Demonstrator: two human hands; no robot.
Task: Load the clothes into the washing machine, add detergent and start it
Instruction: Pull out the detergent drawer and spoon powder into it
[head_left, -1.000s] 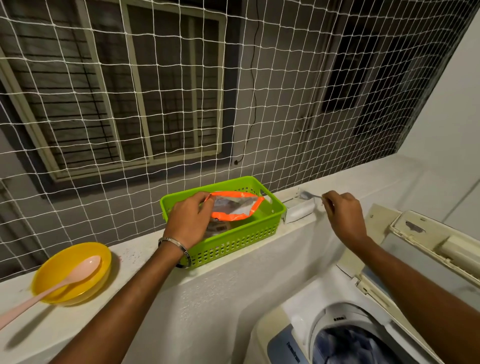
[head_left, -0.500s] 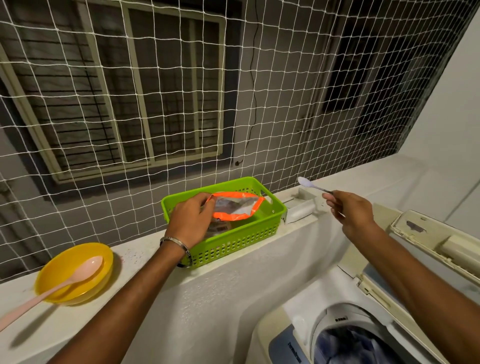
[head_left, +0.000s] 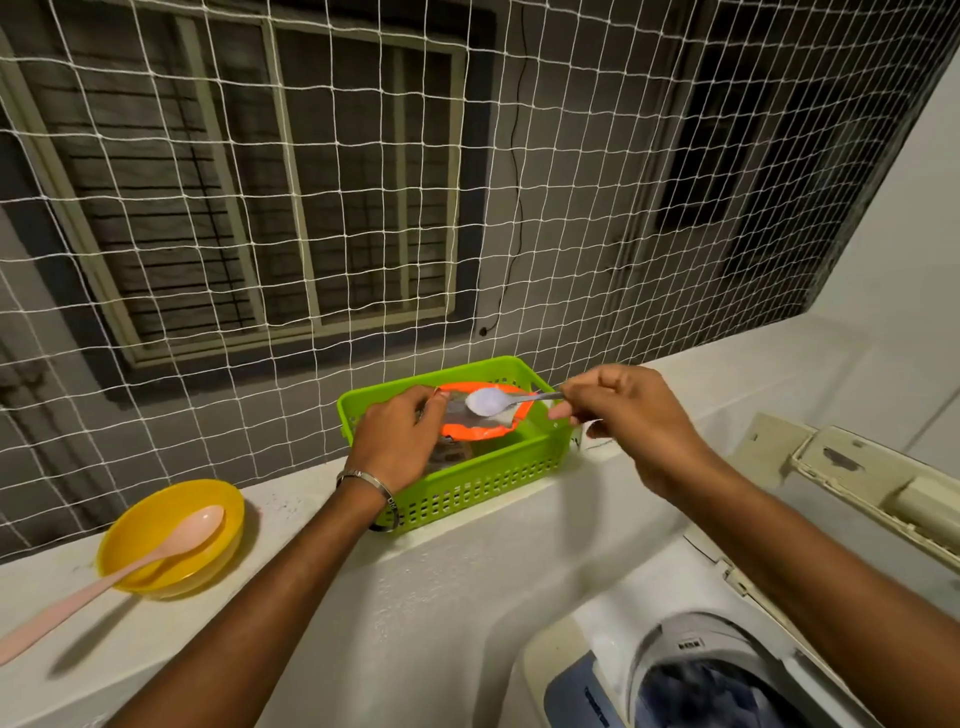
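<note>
From my feed, the biggest thing is the white knotted rope net (head_left: 571, 208) stretched across the opening above the pale plaster ledge (head_left: 311, 597). Bottom right sits the white top-loading washing machine (head_left: 597, 665), its cream hinged lid (head_left: 857, 478) raised, with dark blue clothes (head_left: 717, 696) lying in the drum. On the ledge stands the lime-green perforated plastic basket (head_left: 483, 483), and inside it the orange-rimmed silvery detergent pouch (head_left: 483, 431), its mouth open upward. To the left on the ledge I see a round yellow plastic bowl (head_left: 156, 545) with a long pink plastic spoon (head_left: 171, 540) resting in it, handle pointing off to the left. My left hand (head_left: 400, 441) pinches the pouch's near-left edge, fingers curled around it, a silver metal bangle (head_left: 371, 486) on the wrist. My right hand (head_left: 634, 421) grips the handle of a small metal spoon (head_left: 491, 401), whose bowl, filled with white powder, hangs right over the pouch's mouth.
</note>
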